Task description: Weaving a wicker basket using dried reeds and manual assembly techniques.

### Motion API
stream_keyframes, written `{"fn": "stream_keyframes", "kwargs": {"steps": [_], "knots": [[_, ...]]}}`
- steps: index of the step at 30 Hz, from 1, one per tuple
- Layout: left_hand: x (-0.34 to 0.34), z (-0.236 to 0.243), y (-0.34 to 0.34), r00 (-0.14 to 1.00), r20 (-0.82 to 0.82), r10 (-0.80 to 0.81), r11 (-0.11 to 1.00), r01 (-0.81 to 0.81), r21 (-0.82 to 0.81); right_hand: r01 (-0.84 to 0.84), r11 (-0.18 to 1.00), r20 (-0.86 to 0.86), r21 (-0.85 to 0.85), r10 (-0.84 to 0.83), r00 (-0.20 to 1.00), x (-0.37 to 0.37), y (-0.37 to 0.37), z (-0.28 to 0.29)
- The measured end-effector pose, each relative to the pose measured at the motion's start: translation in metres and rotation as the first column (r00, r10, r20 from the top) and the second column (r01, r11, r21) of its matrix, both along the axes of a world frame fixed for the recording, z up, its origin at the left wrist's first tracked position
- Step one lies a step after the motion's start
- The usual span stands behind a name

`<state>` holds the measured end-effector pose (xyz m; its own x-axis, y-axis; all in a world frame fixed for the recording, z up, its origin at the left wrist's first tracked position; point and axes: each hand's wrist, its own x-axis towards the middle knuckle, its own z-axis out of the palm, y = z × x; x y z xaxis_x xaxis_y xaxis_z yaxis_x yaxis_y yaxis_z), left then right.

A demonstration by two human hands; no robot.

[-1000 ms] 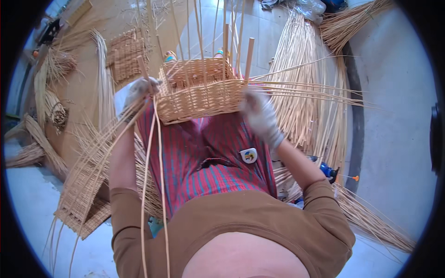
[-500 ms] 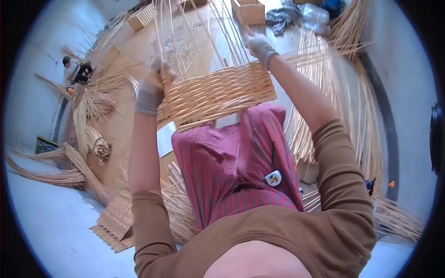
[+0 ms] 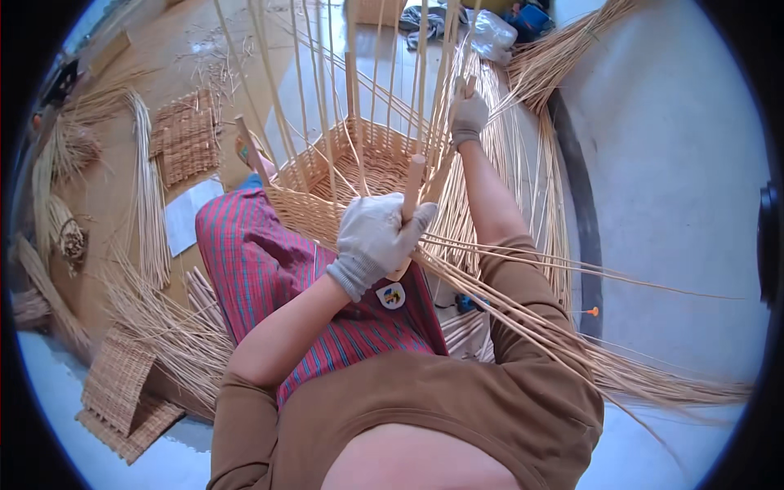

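A square-cornered wicker basket (image 3: 310,211) rests on my lap, tilted, with its open inside showing. Thin upright stakes and thicker wooden posts rise from its walls. My left hand (image 3: 374,237), in a pale work glove, is closed around the near corner post (image 3: 414,181) of the basket. Farther off on the right, my gloved right hand (image 3: 469,118) is closed round another wooden post. Long loose willow-like rods (image 3: 506,306) trail from beside the left hand toward the lower right. The basket's near right corner is partly hidden by my left hand.
Bundles of pale rods lie at left and right, one leaning bundle (image 3: 555,61) at the upper right. Woven panels (image 3: 186,135) lie on the floor, more at lower left (image 3: 118,380). A white sheet (image 3: 184,216) lies beside my lap. A wall stands at right.
The basket has turned and tipped, so its inside now faces me. My left hand has come nearer and toward the middle. Loose rods now stretch across my right arm.
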<state>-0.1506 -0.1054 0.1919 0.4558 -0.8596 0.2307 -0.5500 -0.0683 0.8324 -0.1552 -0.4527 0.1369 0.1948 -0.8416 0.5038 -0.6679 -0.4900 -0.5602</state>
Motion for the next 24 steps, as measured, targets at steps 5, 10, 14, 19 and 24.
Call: {"fn": "stream_keyframes", "kwargs": {"steps": [5, 10, 14, 19, 24], "knots": [[-0.007, 0.011, -0.003, 0.993, -0.115, 0.011, 0.996, -0.021, -0.086, -0.03, 0.999, -0.023, -0.02, 0.03, 0.999, 0.003, -0.002, 0.016], [-0.008, 0.012, 0.001, 0.979, -0.204, 0.008, 0.993, -0.032, -0.114, -0.068, 0.997, -0.042, -0.04, 0.067, 0.997, 0.015, 0.0, 0.009], [-0.003, 0.018, 0.002, 0.98, -0.199, 0.028, 0.996, -0.045, -0.079, -0.116, 0.99, -0.034, -0.074, 0.114, 0.993, 0.025, -0.004, 0.012], [0.009, 0.018, 0.005, 0.988, -0.122, 0.093, 0.994, -0.099, -0.041, -0.205, 0.977, -0.163, -0.051, 0.194, 0.967, 0.041, -0.003, 0.011], [0.079, 0.092, -0.029, 0.988, -0.142, 0.051, 0.993, -0.036, 0.108, -0.278, 0.96, 0.051, 0.019, 0.277, 0.96, 0.027, -0.068, 0.031]]}}
